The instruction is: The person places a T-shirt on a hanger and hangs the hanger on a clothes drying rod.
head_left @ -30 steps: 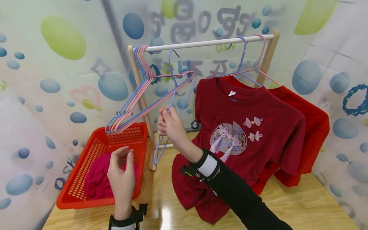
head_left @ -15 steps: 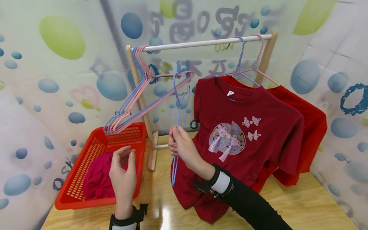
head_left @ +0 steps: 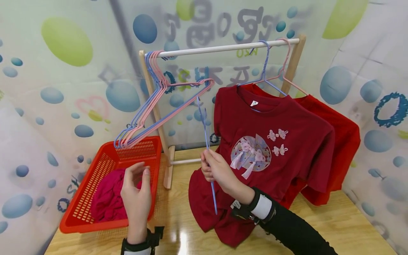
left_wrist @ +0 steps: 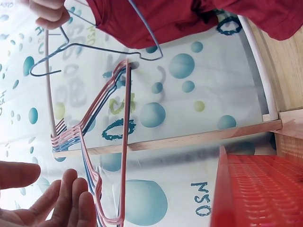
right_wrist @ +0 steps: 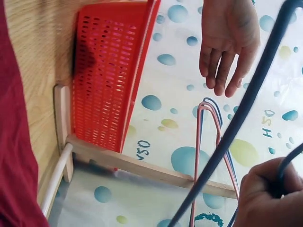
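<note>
My right hand (head_left: 216, 164) grips a blue wire hanger (head_left: 214, 198) by its side, in front of a dark red T-shirt (head_left: 299, 131). From the head view the hanger appears nearly edge-on and upright. The left wrist view shows its hook and frame (left_wrist: 109, 51) more broadly, with nothing hung on it. My left hand (head_left: 137, 193) holds nothing, its fingers relaxed and thumb apart. It hovers in front of a red plastic basket (head_left: 95, 226), overlapping a crumpled magenta cloth (head_left: 108, 198) inside.
Several pink and blue hangers (head_left: 164, 85) crowd the left end of the rack's white rail (head_left: 216, 48). The dark red T-shirt and a brighter red garment (head_left: 345, 141) hang at its right end. All stands on a wooden table (head_left: 169, 216) before a patterned curtain.
My right hand has drawn the blue hanger down and to the right, away from the bunch on the rail, turning it edge-on to the head view. The left hand has stayed near the basket.
</note>
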The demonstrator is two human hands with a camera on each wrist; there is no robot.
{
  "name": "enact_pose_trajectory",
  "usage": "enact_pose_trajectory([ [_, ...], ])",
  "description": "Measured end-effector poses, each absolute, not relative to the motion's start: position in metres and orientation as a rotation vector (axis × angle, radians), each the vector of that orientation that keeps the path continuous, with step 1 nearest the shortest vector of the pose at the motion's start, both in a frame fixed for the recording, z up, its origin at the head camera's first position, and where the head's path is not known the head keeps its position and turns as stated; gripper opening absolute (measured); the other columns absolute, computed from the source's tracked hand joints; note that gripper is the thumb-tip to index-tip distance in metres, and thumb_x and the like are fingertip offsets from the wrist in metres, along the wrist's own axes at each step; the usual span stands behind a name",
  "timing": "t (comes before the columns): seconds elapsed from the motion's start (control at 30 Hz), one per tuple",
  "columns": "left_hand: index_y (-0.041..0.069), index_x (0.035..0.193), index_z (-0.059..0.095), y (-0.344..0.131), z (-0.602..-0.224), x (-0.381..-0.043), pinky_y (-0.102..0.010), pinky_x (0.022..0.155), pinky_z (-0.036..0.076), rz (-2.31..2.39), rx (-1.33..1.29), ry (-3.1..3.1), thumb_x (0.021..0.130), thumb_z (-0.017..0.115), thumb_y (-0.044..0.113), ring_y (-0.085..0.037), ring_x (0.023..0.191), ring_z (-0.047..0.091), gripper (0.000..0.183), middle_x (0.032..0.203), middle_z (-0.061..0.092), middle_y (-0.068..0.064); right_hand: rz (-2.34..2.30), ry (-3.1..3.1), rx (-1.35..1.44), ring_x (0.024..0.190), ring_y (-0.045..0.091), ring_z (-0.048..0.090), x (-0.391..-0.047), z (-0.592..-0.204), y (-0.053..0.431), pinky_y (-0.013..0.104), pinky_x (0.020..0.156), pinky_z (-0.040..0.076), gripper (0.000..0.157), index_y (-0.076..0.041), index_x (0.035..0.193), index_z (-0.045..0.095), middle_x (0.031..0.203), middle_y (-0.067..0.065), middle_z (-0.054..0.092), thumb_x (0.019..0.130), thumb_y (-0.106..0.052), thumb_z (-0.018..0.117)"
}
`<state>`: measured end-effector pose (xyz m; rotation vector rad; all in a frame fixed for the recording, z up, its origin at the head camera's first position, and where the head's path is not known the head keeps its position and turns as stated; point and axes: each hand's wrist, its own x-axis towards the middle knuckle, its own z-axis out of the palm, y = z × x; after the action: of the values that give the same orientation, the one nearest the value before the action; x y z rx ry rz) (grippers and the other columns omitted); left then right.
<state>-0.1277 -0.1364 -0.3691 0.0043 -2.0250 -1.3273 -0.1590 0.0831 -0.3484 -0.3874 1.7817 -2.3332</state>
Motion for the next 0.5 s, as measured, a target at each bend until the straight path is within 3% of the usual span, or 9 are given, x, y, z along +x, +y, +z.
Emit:
enact_pose_trajectory([
  [0.5, -0.002, 0.116, 0.060, -0.131, -0.367, -0.126, -0.020, 0.080, 0.041, -1.329, -0.030, -1.990, 0.095, 0.059, 0.009, -0.010, 0.090, 0.056, 0.024, 0.101, 0.066, -0.009, -2.100, 2.036, -0.355, 0.044, 0.008, 0.021, -0.148, -0.356, 0.112, 0.020, 0.043, 0.019, 0.033, 0.001, 0.096, 0.040, 0.057, -0.002, 0.025, 0.108, -0.027, 0.027],
])
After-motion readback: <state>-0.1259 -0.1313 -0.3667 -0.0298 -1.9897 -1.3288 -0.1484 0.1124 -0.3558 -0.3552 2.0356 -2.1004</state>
